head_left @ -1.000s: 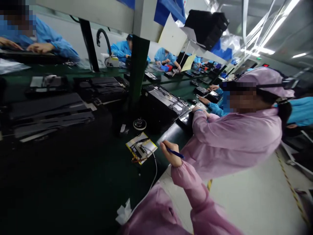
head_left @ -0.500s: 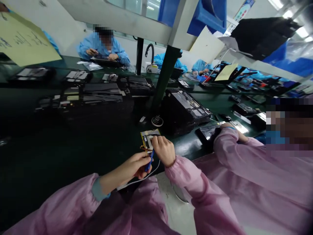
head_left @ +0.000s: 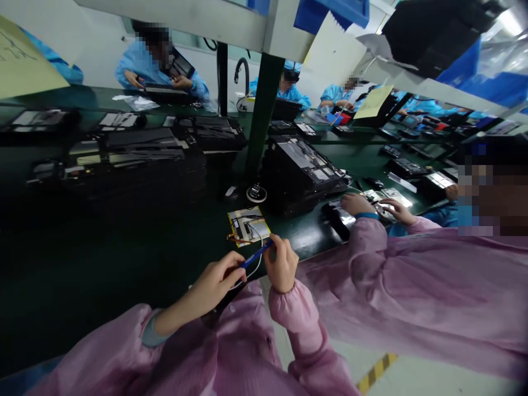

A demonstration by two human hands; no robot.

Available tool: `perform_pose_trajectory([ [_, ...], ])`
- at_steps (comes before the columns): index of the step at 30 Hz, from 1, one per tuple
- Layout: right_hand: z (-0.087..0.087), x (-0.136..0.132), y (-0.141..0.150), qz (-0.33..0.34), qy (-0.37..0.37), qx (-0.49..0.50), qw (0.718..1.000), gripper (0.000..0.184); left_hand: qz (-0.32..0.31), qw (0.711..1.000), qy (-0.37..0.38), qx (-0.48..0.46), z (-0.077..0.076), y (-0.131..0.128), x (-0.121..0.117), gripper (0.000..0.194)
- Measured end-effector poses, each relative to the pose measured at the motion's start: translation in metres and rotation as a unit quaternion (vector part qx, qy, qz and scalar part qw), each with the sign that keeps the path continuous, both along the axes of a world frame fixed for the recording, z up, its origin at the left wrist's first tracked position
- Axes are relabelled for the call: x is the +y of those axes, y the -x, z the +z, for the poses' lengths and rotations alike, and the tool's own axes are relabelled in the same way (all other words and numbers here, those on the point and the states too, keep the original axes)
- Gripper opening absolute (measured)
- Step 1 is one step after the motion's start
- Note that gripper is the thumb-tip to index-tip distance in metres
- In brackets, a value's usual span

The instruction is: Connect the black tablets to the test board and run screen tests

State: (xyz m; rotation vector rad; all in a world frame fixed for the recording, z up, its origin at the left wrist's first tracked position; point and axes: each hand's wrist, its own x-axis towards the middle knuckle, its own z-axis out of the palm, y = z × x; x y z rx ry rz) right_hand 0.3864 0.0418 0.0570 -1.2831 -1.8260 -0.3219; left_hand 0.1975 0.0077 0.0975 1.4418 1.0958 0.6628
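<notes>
Bin [head_left: 344, 12] at upper right, contents hidden; below centre, my left hand [head_left: 216, 278] and right hand [head_left: 282, 266] pinch a pen [head_left: 256, 256].

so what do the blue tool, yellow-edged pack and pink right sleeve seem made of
Blue tool: probably plastic, smooth, evenly coloured. Yellow-edged pack: silver-grey face, perhaps foil or film; too small to tell. Pink right sleeve: fabric, matt, gathered in soft creases.
</notes>
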Motion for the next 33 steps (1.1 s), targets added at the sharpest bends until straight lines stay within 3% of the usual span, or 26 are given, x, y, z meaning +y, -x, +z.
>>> perform_pose_trajectory([
  [7, -0.006, -0.008, 0.005, 0.023, 0.057, 0.041, 0.997, 0.024, 0.042, 0.994, -0.087, 0.055, -0.011, 0.008, 0.0, 0.021],
  [12, -0.007, -0.002, -0.004, -0.051, 0.065, 0.168, 0.982, 0.024, 0.041, 0.992, -0.095, 0.076, -0.014, 0.017, -0.002, 0.021],
  [14, -0.003, -0.005, -0.005, -0.032, 0.1, 0.249, 0.963, 0.024, 0.055, 0.991, -0.092, 0.077, -0.014, 0.019, 0.0, 0.021],
  [16, 0.003, -0.012, -0.001, 0.088, 0.19, 0.348, 0.914, 0.029, 0.074, 0.989, -0.102, 0.071, -0.016, 0.019, 0.003, 0.021],
  [19, 0.009, -0.022, 0.012, 0.282, 0.348, 0.455, 0.769, 0.054, 0.085, 0.986, -0.129, 0.064, -0.017, 0.016, 0.009, 0.019],
  [21, 0.008, -0.024, 0.019, 0.318, 0.395, 0.498, 0.703, 0.056, 0.075, 0.985, -0.143, 0.065, -0.017, 0.013, 0.012, 0.018],
  [23, 0.004, -0.022, 0.023, 0.319, 0.398, 0.532, 0.676, 0.046, 0.064, 0.984, -0.153, 0.072, -0.015, 0.012, 0.012, 0.017],
  [27, -0.001, -0.018, 0.024, 0.323, 0.414, 0.518, 0.675, 0.035, 0.018, 0.984, -0.163, 0.077, -0.01, 0.01, 0.008, 0.016],
  [33, 0.003, -0.029, 0.036, 0.291, 0.403, 0.43, 0.754, 0.047, -0.016, 0.977, -0.188, 0.098, -0.01, 0.003, 0.0, 0.019],
])
